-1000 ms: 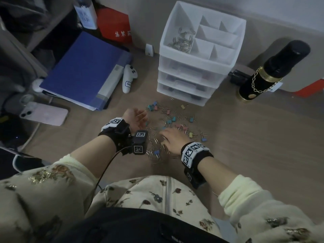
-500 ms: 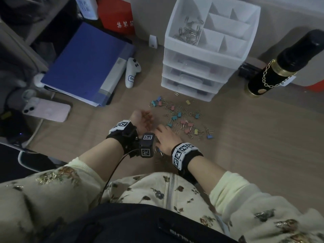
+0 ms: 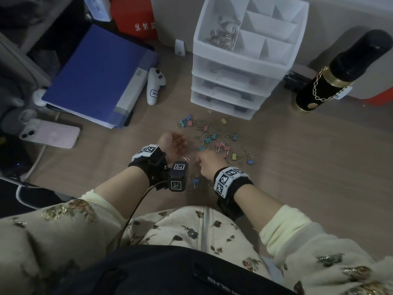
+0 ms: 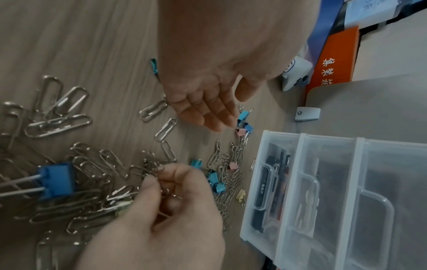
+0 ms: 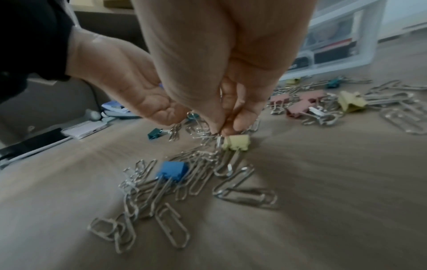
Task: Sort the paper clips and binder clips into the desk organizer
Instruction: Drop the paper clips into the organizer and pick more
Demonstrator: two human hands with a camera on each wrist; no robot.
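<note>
Silver paper clips and small coloured binder clips [image 3: 214, 141] lie scattered on the wooden desk in front of the white desk organizer [image 3: 244, 67]. Its top left compartment holds several paper clips [image 3: 223, 37]. My right hand [image 3: 201, 161] [image 4: 161, 175] [image 5: 223, 130] pinches a few paper clips at the near pile, beside a yellow binder clip [image 5: 238, 142] and a blue binder clip [image 5: 172, 171] [image 4: 57, 180]. My left hand [image 3: 176, 143] [image 4: 208, 113] hovers palm up, fingers relaxed, just left of the right hand.
A blue folder [image 3: 95, 75], a pink phone [image 3: 51, 133] and a white controller [image 3: 155, 86] lie to the left. A black bottle with a gold chain [image 3: 331, 77] stands right of the organizer. A red box [image 3: 136, 18] sits at the back.
My right hand has moved left across the pile, close beside the left hand, and now pinches paper clips. The left hand has stayed palm up in place.
</note>
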